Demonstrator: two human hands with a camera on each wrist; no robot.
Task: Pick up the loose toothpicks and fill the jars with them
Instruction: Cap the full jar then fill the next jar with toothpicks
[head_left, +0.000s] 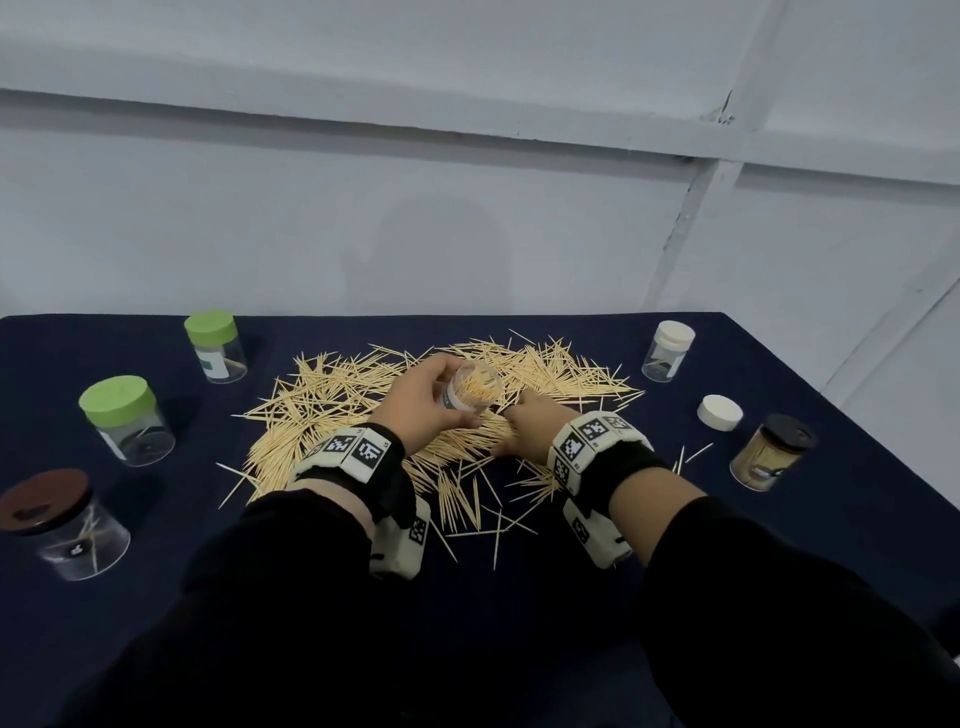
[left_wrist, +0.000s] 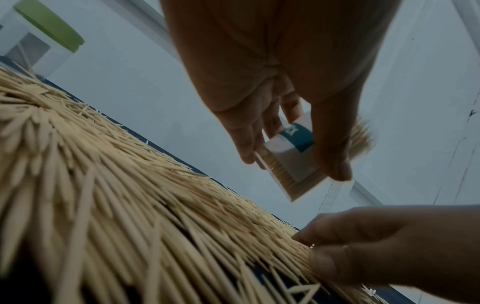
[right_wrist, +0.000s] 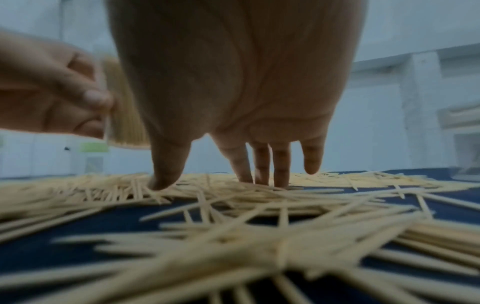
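Observation:
A wide pile of loose toothpicks (head_left: 363, 410) covers the middle of the dark blue table (head_left: 841, 525). My left hand (head_left: 415, 400) grips a small clear jar (head_left: 475, 389), lidless and packed with toothpicks, tilted above the pile. In the left wrist view the jar (left_wrist: 288, 164) shows a teal label between the thumb and fingers of the left hand (left_wrist: 272, 82). My right hand (head_left: 519, 421) is just right of the jar. In the right wrist view the right hand (right_wrist: 233, 82) has straight, spread fingers, and their tips touch the toothpicks (right_wrist: 233, 197).
Two green-lidded jars (head_left: 215, 345) (head_left: 127, 421) and a brown-lidded jar (head_left: 62, 525) stand at the left. At the right are a white-lidded jar (head_left: 667, 351), a loose white lid (head_left: 719, 412) and a full black-lidded jar (head_left: 772, 452). A wall runs behind the table.

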